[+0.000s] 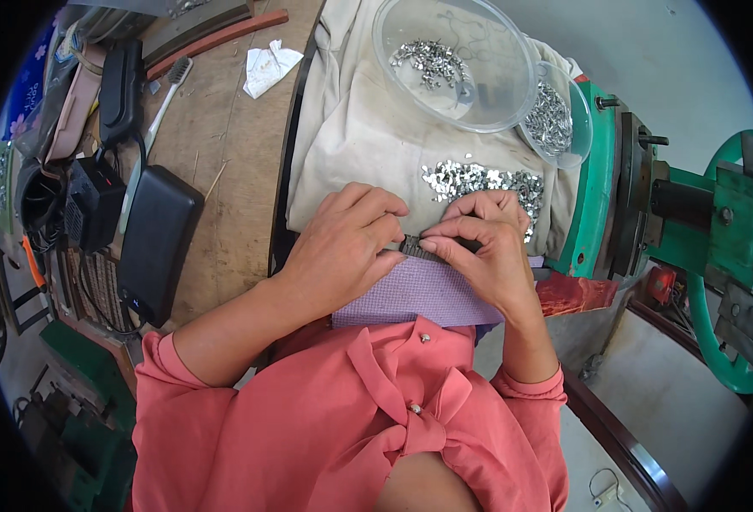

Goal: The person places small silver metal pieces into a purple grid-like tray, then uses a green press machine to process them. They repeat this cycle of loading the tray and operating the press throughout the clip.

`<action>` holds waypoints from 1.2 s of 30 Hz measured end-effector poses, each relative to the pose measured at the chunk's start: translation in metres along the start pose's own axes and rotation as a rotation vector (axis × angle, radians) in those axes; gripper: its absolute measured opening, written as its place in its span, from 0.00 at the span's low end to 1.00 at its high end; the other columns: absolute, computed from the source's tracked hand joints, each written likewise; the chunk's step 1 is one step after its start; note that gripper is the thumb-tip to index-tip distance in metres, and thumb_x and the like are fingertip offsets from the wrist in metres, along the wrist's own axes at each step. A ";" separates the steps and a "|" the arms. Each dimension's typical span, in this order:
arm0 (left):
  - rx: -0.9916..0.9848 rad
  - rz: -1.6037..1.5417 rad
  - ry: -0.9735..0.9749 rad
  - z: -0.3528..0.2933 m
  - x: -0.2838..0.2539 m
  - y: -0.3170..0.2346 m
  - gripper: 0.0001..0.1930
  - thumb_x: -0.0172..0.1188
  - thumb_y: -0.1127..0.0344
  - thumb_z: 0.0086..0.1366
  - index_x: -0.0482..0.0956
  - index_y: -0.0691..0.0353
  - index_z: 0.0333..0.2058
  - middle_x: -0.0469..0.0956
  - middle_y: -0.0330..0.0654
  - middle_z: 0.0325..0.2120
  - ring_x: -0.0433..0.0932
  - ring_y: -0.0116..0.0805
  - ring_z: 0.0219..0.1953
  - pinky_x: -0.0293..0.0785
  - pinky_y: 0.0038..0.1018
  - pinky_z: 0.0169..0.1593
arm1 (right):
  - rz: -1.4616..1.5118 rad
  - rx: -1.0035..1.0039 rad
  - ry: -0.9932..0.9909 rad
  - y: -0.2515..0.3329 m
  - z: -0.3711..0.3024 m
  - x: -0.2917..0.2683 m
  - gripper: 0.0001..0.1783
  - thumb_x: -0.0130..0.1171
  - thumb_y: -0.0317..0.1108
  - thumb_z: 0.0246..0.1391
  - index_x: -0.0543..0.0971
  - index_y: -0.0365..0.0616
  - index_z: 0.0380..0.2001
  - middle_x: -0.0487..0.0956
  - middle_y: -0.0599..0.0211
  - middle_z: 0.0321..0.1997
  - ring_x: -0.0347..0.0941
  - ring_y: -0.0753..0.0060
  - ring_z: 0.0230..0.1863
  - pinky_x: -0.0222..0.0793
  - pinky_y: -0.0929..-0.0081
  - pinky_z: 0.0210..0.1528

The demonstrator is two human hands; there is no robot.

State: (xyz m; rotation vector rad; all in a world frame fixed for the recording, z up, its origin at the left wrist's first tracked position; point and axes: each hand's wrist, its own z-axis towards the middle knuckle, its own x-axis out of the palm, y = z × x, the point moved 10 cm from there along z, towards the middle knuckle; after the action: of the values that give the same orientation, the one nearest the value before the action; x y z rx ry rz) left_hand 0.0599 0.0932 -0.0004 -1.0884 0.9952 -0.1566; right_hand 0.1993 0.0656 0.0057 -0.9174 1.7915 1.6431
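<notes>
A short dark strip with a ridged, comb-like face (pixel 414 248) lies across the upper edge of a purple checked cloth (pixel 410 292) in front of me. My right hand (pixel 485 243) pinches it from the right, thumb and forefinger closed at its upper side. At the strip's left end is my left hand (pixel 351 241), fingers curled, with the thumb and forefinger tips on either side of that end. Just beyond my right hand, a loose pile of small shiny silver metal pieces (pixel 483 180) spreads over the beige cloth (pixel 355 141). Part of the strip is hidden by my right fingers.
Beyond the pile stand a large clear round tub (pixel 453 104) and a smaller one (pixel 581 136), both with metal pieces inside. Green machinery with a handwheel (pixel 702 316) is on the right. Leftward, the wooden table (pixel 231 179) carries a black power bank (pixel 161 235), toothbrush (pixel 159 111) and crumpled tissue (pixel 270 68).
</notes>
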 end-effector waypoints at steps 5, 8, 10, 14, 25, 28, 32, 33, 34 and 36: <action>0.000 0.001 -0.007 0.001 0.000 0.000 0.12 0.70 0.70 0.51 0.78 0.63 0.33 0.77 0.43 0.47 0.72 0.48 0.51 0.69 0.40 0.54 | 0.014 0.020 0.027 -0.005 0.000 0.002 0.09 0.75 0.40 0.43 0.89 0.53 0.30 0.79 0.80 0.37 0.65 0.66 0.48 0.52 0.63 0.57; 0.009 0.018 -0.015 0.001 -0.001 -0.002 0.12 0.70 0.70 0.51 0.78 0.63 0.34 0.77 0.43 0.47 0.72 0.48 0.50 0.69 0.40 0.54 | 0.037 0.011 0.037 -0.007 -0.001 0.001 0.09 0.75 0.40 0.43 0.89 0.53 0.30 0.79 0.80 0.37 0.66 0.66 0.48 0.53 0.63 0.56; 0.007 0.024 -0.015 0.001 -0.001 -0.002 0.13 0.71 0.69 0.51 0.78 0.63 0.34 0.77 0.43 0.47 0.72 0.48 0.50 0.69 0.40 0.54 | 0.035 0.002 0.031 -0.005 -0.002 0.000 0.09 0.75 0.39 0.43 0.89 0.53 0.30 0.79 0.80 0.37 0.65 0.66 0.47 0.53 0.63 0.56; 0.012 0.025 -0.008 0.002 -0.001 -0.003 0.13 0.71 0.69 0.51 0.78 0.63 0.34 0.77 0.43 0.47 0.72 0.48 0.50 0.69 0.40 0.54 | 0.004 -0.014 -0.008 -0.001 -0.001 -0.001 0.09 0.75 0.39 0.42 0.89 0.53 0.30 0.78 0.80 0.35 0.65 0.66 0.46 0.53 0.63 0.55; 0.011 0.041 -0.001 0.002 -0.001 -0.003 0.12 0.71 0.69 0.51 0.79 0.63 0.34 0.77 0.43 0.47 0.72 0.47 0.50 0.69 0.39 0.54 | -0.039 0.039 -0.019 -0.009 -0.010 -0.008 0.09 0.75 0.41 0.42 0.89 0.54 0.28 0.75 0.78 0.31 0.64 0.66 0.44 0.51 0.63 0.54; 0.007 0.056 0.001 0.002 0.000 -0.003 0.11 0.70 0.69 0.51 0.80 0.62 0.33 0.76 0.41 0.46 0.72 0.44 0.52 0.69 0.39 0.53 | -0.053 0.028 -0.032 -0.010 -0.010 -0.007 0.09 0.75 0.42 0.43 0.89 0.54 0.28 0.75 0.79 0.32 0.64 0.66 0.45 0.50 0.63 0.55; 0.002 0.059 0.006 0.002 0.000 -0.004 0.12 0.71 0.69 0.51 0.79 0.62 0.33 0.76 0.41 0.46 0.72 0.44 0.51 0.69 0.39 0.53 | -0.055 0.053 -0.009 -0.016 -0.013 -0.010 0.09 0.75 0.42 0.43 0.89 0.53 0.28 0.75 0.79 0.32 0.65 0.66 0.46 0.50 0.62 0.55; 0.003 0.060 0.008 0.002 0.000 -0.004 0.12 0.71 0.69 0.51 0.79 0.62 0.33 0.76 0.41 0.47 0.72 0.44 0.51 0.69 0.39 0.53 | -0.052 0.061 -0.006 -0.017 -0.015 -0.010 0.09 0.75 0.42 0.43 0.89 0.53 0.28 0.75 0.78 0.32 0.65 0.66 0.46 0.50 0.62 0.55; 0.004 0.061 0.010 0.002 0.001 -0.004 0.12 0.71 0.69 0.51 0.79 0.62 0.33 0.76 0.41 0.47 0.72 0.44 0.51 0.69 0.39 0.53 | -0.060 0.057 -0.012 -0.015 -0.014 -0.010 0.09 0.75 0.42 0.43 0.89 0.53 0.28 0.75 0.78 0.31 0.65 0.66 0.46 0.50 0.62 0.55; 0.006 0.072 0.008 0.002 0.001 -0.004 0.12 0.71 0.69 0.51 0.79 0.62 0.33 0.76 0.41 0.47 0.72 0.44 0.51 0.69 0.39 0.52 | -0.074 0.048 -0.025 -0.012 -0.012 -0.011 0.09 0.75 0.43 0.43 0.89 0.54 0.28 0.75 0.79 0.31 0.65 0.66 0.45 0.50 0.62 0.55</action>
State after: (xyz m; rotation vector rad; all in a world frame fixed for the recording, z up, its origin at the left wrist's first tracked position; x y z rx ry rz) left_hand 0.0633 0.0923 0.0024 -1.0456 1.0394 -0.1058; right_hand 0.2159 0.0546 0.0080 -0.9260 1.7521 1.5526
